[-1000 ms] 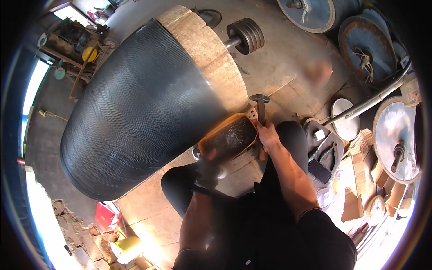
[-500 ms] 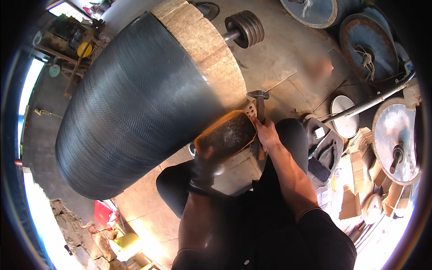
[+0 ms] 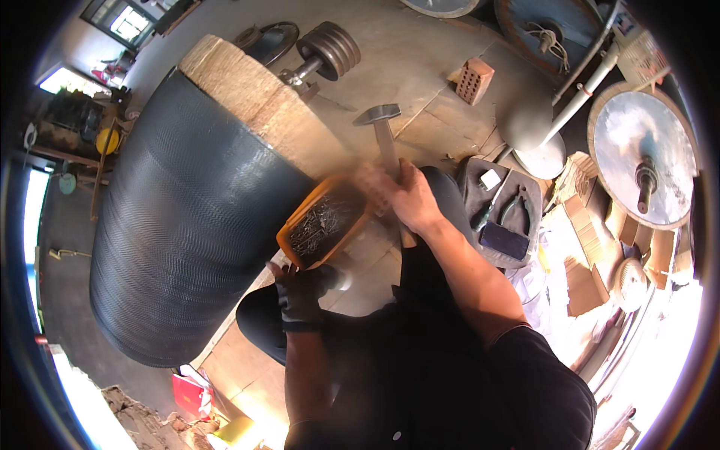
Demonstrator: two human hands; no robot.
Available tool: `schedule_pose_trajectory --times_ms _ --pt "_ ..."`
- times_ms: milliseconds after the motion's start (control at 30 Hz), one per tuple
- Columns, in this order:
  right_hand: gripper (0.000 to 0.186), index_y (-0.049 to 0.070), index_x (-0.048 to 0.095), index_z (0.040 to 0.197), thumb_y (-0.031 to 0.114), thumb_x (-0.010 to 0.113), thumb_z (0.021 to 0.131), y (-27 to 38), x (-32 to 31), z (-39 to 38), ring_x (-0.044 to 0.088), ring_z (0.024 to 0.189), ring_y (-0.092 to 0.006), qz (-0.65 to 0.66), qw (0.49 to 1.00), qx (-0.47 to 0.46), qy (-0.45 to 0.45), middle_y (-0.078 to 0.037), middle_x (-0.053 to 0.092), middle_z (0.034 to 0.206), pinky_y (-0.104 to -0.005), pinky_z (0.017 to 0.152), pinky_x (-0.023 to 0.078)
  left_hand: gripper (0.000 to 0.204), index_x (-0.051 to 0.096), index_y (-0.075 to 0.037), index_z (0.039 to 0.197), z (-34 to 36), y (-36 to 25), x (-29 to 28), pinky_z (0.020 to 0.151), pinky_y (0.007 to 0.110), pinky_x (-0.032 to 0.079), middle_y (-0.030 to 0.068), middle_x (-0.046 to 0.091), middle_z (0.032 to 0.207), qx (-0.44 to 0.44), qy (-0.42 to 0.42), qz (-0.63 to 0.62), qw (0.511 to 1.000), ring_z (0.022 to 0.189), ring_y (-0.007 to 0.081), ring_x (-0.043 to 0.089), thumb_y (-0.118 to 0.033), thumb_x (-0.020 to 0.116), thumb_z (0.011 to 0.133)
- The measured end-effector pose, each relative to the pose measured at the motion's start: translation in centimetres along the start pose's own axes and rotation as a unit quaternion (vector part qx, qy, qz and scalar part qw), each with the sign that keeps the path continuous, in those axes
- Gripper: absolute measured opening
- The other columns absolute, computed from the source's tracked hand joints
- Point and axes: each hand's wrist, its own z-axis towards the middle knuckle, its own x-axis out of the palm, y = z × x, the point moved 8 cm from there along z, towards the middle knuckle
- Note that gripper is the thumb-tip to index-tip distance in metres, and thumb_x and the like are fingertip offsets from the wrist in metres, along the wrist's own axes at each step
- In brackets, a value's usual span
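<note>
My right hand [image 3: 414, 196] grips a hammer [image 3: 377, 116] by its pale handle, head upward. Just left of it, an orange-rimmed container [image 3: 289, 225] holds many thin nails; a blurred reddish object lies between its far end and my right hand. My left hand [image 3: 298, 294], in a dark glove with bare fingertips, is at the container's near-left corner with fingers apart; whether it touches the container is unclear. Beyond the container lies a large black ribbed cylinder [image 3: 172, 217] with a pale, rough end band [image 3: 240, 90].
A dark tray [image 3: 472, 202] with pliers and a dark flat device is right of my knee. A perforated brick [image 3: 472, 79], a stepped pulley [image 3: 334, 49], large metal discs [image 3: 630, 135], a pipe [image 3: 570, 112] and torn cardboard [image 3: 581, 277] surround me. A red object [image 3: 191, 394] lies lower left.
The view has shifted. The hammer is raised higher, and the container appears lower and farther left with its nails now visible. My left hand's fingers have come apart beside it.
</note>
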Motion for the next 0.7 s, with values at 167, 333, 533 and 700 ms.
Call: schedule_pose_trajectory --times_ms 167,333,533,700 --pt "0.03 -0.001 0.064 0.113 0.023 0.072 0.097 0.6 -6.8 -2.0 0.066 0.079 -0.0169 -0.069 0.989 -0.101 -0.085 -0.011 0.072 0.086 -0.0337 0.074 0.055 0.054 0.068 -0.006 0.124 -1.1 5.7 -4.8 0.08 0.037 0.05 0.0034 0.07 0.104 0.098 0.069 0.611 0.783 0.09 0.0187 0.062 -0.055 0.059 0.103" --pt "0.017 0.001 0.064 0.118 0.01 0.067 0.103 0.3 -8.4 -4.2 0.057 0.086 -0.0075 0.006 0.99 -0.106 -0.09 0.002 0.066 0.096 -0.0254 0.078 0.049 0.041 0.07 -0.01 0.129 -8.4 14.9 -0.7 0.107 0.044 0.049 0.0155 0.07 0.127 0.091 0.266 0.821 0.496 0.122 0.0277 0.066 -0.04 0.059 0.104" --pt "0.035 -0.002 0.055 0.104 0.025 0.075 0.093 -1.5 -14.9 -6.4 0.071 0.085 -0.045 -0.32 0.937 -0.064 -0.125 -0.03 0.069 0.088 -0.0498 0.074 0.054 0.041 0.069 -0.01 0.129 -8.3 12.3 4.1 0.107 0.044 0.049 0.0154 0.07 0.127 0.09 0.212 0.832 0.505 0.122 0.0278 0.065 -0.04 0.059 0.103" --pt "0.051 0.003 0.052 0.117 0.039 0.076 0.091 -14.8 -19.3 -9.7 0.071 0.093 -0.0489 -0.453 0.887 0.072 -0.054 -0.028 0.073 0.095 -0.0571 0.081 0.057 0.041 0.069 -0.011 0.13 -8.1 10.4 5.2 0.107 0.044 0.049 0.0154 0.07 0.128 0.091 0.184 0.836 0.51 0.123 0.0279 0.065 -0.04 0.059 0.103"
